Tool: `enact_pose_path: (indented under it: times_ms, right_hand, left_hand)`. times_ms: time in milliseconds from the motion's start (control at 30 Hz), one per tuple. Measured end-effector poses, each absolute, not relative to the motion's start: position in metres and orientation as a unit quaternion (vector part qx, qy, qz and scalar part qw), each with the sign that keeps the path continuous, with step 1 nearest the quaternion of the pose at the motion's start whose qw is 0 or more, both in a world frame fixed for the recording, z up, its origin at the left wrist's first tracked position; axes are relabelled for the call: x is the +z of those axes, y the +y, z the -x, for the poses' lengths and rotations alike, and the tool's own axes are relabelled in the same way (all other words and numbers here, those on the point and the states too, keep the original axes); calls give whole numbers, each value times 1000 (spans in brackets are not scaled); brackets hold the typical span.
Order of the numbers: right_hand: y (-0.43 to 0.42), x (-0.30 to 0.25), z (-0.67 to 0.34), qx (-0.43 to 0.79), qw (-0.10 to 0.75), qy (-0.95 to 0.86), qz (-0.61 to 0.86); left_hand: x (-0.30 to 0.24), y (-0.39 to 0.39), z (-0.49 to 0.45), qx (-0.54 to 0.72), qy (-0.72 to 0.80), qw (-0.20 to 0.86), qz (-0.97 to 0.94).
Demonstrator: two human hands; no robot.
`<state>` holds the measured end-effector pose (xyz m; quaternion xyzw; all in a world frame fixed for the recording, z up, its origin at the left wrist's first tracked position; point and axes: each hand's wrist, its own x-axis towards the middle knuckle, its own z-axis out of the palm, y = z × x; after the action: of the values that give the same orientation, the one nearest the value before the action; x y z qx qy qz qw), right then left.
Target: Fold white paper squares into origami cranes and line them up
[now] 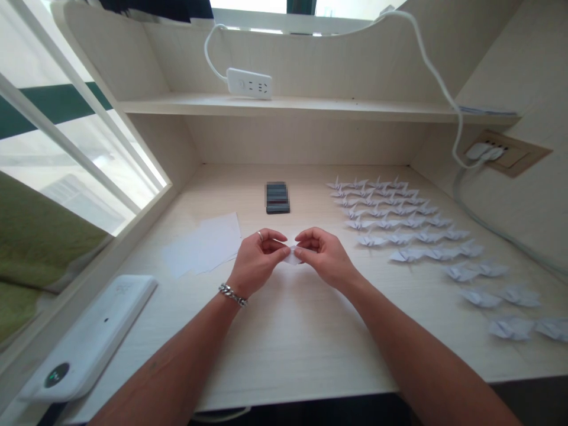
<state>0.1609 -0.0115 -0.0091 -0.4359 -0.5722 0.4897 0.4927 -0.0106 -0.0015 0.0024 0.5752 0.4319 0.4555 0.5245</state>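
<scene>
The left hand and right hand both pinch a small folded paper between their fingertips, just above the middle of the bench. It looks very light and thin (easy to crush or tear), so a soft pinch at its ends suits it. Paper cranes sit in rows toward the right edge.

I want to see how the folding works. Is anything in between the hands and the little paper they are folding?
No, nothing visible. The left hand and the right hand both pinch the small folded paper directly between their fingertips, just above the desk. The finished paper cranes and the blank sheets lie off to the sides.
</scene>
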Motion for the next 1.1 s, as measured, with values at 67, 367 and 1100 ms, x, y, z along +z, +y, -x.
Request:
enact_pose_path:
  times_ms: [67,367,1100]
  right_hand:
    - [-13,-8,-160,483,488,-580,438]
    - [-13,-8,-155,480,513,-555,445]
    - [-11,-3,-160,579,476,-502,432]
  left_hand:
    - [2,-2,10,454,431,521,-580]
    - [4,-3,8,457,440,526,-566]
    - [3,1,12,459,454,525,-555]
